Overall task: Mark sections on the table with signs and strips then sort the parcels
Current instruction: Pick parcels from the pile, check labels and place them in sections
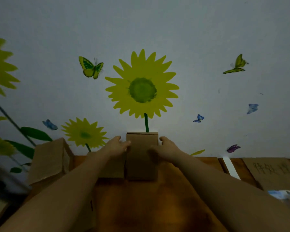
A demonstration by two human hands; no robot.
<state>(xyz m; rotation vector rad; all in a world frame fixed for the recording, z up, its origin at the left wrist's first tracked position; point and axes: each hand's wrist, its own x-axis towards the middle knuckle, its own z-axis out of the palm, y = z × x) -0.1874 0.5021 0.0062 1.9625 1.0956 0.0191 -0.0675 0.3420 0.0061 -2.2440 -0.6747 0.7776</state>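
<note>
At table's (141,206) far edge by the wall, parcel (141,161) stands upright; left hand (115,145) and right hand (167,147) clamp its sides; tall, narrow; crooked release probably topples it.

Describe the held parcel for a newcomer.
Find the central sunflower decal on the wall; directly under its stem stands a cardboard parcel. Unlike the tilted box to its left, it is upright, held between the left hand and right hand.

bare table (141,206) before upright box (141,158)
</note>
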